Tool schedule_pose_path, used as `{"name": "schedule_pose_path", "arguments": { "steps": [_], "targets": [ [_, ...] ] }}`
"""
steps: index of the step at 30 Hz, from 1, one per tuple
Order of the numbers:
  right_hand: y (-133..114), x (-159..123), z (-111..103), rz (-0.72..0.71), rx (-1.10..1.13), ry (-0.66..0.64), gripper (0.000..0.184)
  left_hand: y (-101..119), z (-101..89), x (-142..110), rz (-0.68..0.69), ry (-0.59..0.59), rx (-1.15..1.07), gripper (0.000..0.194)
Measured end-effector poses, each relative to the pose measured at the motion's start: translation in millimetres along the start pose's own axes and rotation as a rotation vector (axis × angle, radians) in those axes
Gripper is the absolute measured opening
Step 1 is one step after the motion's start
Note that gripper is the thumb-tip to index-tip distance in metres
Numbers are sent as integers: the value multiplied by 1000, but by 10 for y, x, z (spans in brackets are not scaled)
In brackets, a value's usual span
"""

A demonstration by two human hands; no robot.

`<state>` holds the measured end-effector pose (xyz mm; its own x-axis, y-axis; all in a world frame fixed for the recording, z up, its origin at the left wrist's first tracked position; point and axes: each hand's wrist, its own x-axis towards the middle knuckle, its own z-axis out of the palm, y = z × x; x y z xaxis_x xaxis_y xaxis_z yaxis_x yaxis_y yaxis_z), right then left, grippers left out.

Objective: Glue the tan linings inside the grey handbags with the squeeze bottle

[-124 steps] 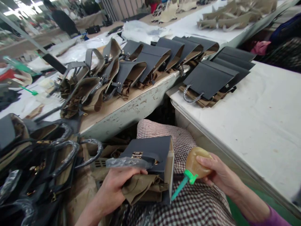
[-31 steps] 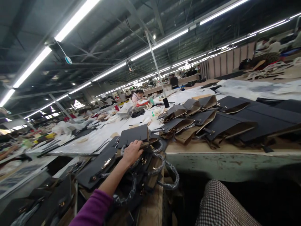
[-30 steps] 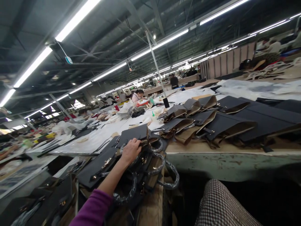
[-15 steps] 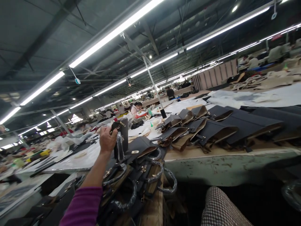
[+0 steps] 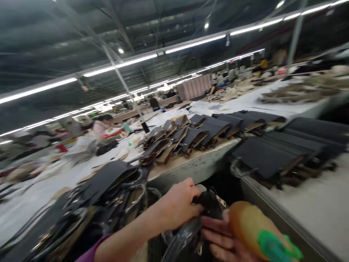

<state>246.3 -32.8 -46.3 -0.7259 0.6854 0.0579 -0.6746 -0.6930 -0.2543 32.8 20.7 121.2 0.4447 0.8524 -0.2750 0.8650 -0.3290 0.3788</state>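
Note:
My left hand (image 5: 184, 200), in a purple sleeve, is closed on the top of a dark handbag (image 5: 211, 207) in front of my lap. A plastic-wrapped handle (image 5: 181, 238) hangs below that hand, and gold-coloured metal fittings show on the bag. At the lower right my right hand (image 5: 220, 238) holds an amber squeeze bottle with a green tip (image 5: 245, 222), tilted with its tip toward me. The fingers of that hand reach out under the bottle against the bag. Much of the bag is hidden behind both hands, and motion blurs the view.
Dark bags with wrapped handles (image 5: 109, 185) are piled at left. Rows of open dark bag bodies (image 5: 193, 138) lie on the far bench, with more dark bags (image 5: 272, 153) on the right-hand table (image 5: 321, 196). A person in pink (image 5: 99, 127) sits farther back.
My left hand has brought the bag from the left-hand pile toward my lap. My right hand has come into view with the amber bottle. The view has turned right.

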Motion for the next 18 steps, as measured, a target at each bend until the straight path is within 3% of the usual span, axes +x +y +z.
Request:
{"name": "schedule_pose_path", "arguments": {
  "steps": [3,8,11,13,15,17,18],
  "targets": [
    [74,-51,147,-118,37,6,66,30,378,393,54,-92,-204,6],
    [99,23,107,-437,15,96,60,21,655,813,143,-82,-468,21],
    [119,211,-51,-569,35,128,63,-16,780,927,105,-280,-665,35],
    [108,306,-152,-582,117,104,70,-124,769,959,125,-405,-740,41],
    [88,315,-210,-548,179,72,74,-363,623,992,154,-412,-729,39],
    [76,247,-206,-522,187,71,73,-767,356,1066,95,-298,-637,38],
    [77,204,-184,-524,182,80,71,-1023,204,1125,47,-162,-567,42]
  ]
}}
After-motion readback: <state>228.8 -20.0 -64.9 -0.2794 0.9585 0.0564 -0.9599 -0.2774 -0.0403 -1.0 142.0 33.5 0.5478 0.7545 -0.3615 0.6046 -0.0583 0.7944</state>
